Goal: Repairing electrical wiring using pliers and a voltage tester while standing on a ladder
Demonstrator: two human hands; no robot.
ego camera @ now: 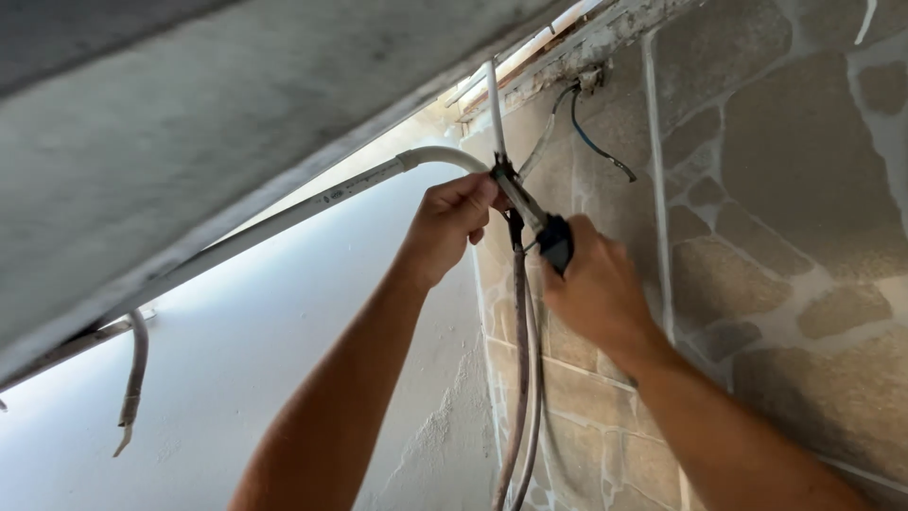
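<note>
My left hand (452,222) is closed around a bundle of grey cables (521,378) that hangs down the corner of the wall, just under a white conduit elbow (445,157). My right hand (596,284) grips the dark handle of a pliers-like tool (530,213), whose metal jaws point up-left at the cables beside my left fingers. A thin white cable (495,104) runs up from the jaws to the ceiling edge.
A white conduit pipe (284,220) runs along under the concrete ceiling (189,123). Loose grey and blue wires (586,137) stick out of a hole in the stone-patterned wall (785,237). Another cable end (135,378) dangles at left.
</note>
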